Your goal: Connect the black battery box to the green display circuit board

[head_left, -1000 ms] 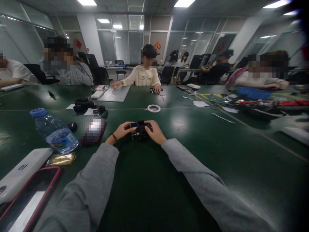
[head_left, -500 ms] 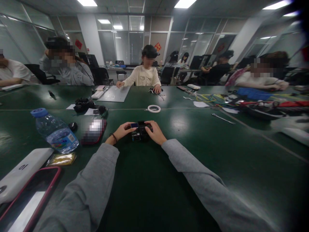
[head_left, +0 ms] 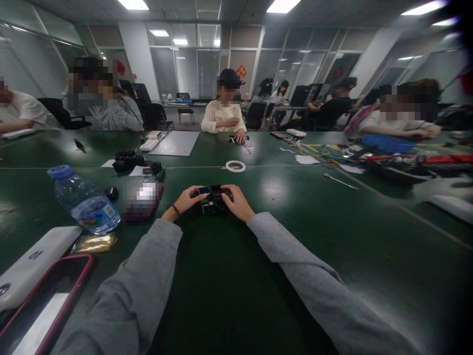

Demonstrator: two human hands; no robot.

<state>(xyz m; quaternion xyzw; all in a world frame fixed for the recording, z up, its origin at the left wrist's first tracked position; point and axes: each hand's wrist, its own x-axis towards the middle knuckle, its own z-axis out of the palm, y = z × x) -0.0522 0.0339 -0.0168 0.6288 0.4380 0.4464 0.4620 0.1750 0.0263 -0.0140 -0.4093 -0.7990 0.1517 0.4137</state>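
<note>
Both my hands grip a small black electronic device (head_left: 215,201) with a little dark-blue screen on its left part, low over the green table. My left hand (head_left: 188,199) closes on its left side, thumb along the front below the screen. On the right side my right hand (head_left: 237,201) is closed, its thumb pressed on the black body. My fingers hide the device's back and ends, so its exact kind is unclear. A dark band circles my left wrist. Left of that hand lies a phone (head_left: 143,202) in a red case.
On the left are a water bottle (head_left: 84,199), a yellow packet (head_left: 95,243), a white power bank (head_left: 37,264) and a pink-cased phone (head_left: 46,305). Ahead lies a white ring (head_left: 235,166). To the right are a wrench (head_left: 340,181) and tangled cables (head_left: 332,153). A co-worker (head_left: 223,116) sits opposite.
My hands and the device stay almost in place. The co-worker opposite has drawn one hand back from the grey board towards the chest.
</note>
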